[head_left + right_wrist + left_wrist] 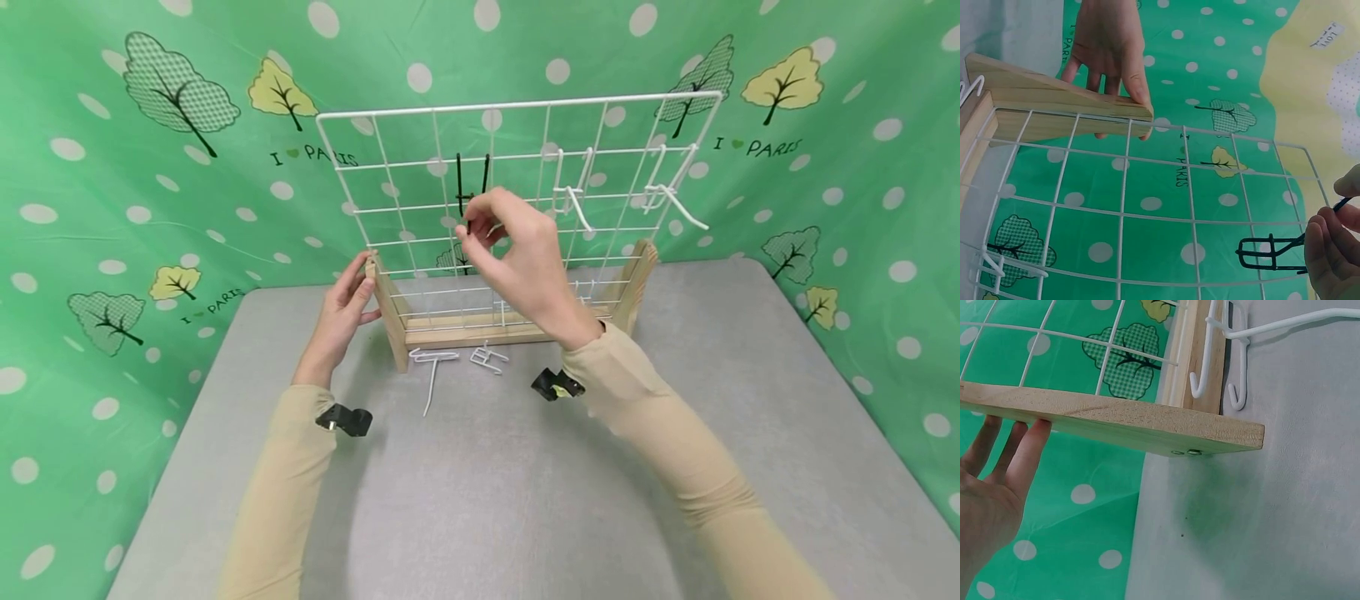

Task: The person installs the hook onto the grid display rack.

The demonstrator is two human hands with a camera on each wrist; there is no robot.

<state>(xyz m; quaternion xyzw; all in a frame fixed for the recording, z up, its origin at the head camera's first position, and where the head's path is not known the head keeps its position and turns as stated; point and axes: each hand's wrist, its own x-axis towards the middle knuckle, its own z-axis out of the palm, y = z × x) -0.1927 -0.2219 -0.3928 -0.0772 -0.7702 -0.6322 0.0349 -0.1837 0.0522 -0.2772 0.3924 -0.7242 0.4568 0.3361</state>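
Note:
A white wire grid panel point(517, 108) stands in a wooden stand. My right hand point(517, 250) pinches the prong of a black wire hook point(460, 179) between thumb and fingertips. The hook's back frame lies against the grid, left of the middle; in the right wrist view the black hook point(1266, 253) shows its two-wire frame with a crossbar. My left hand point(341, 312) holds the upper end of the stand's left side board point(388, 312). In the left wrist view its fingers point(1025, 456) touch the board's outer face.
Two white hooks, a middle one point(573, 196) and a right one point(667, 187), hang on the grid's right half. A long-pronged white hook point(431, 383) and a smaller white hook point(487, 358) lie on the grey table point(465, 500). A green dotted cloth point(225, 50) hangs behind.

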